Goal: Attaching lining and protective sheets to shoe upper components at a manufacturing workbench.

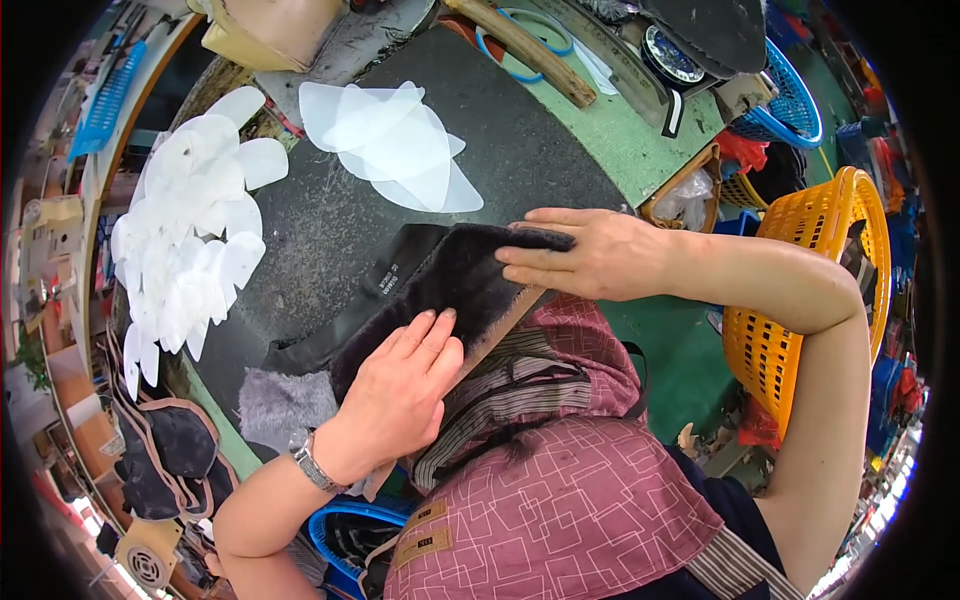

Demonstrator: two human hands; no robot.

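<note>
A black piece with a fuzzy plush side (pixel 440 290) lies along the table's near edge, with a tan strip on its near side. Smooth black material (pixel 345 325) with small pale print extends from beneath it. My left hand (pixel 400 375), a metal watch at its wrist, rests with its fingers stretched flat on the plush. At the right end, my right hand (pixel 595 255) holds the piece, its dark edge passing between the fingers; the thumb is hidden. A grey furry scrap (pixel 285 408) lies left of my left hand.
On the dark table (pixel 300 225) lie a big heap of white translucent cut-outs (pixel 195 215) and a smaller stack (pixel 400 150). A wooden stick (pixel 530 55) and a round dial (pixel 672 55) lie at the back. A yellow basket (pixel 785 320) stands right, a blue one (pixel 340 515) below.
</note>
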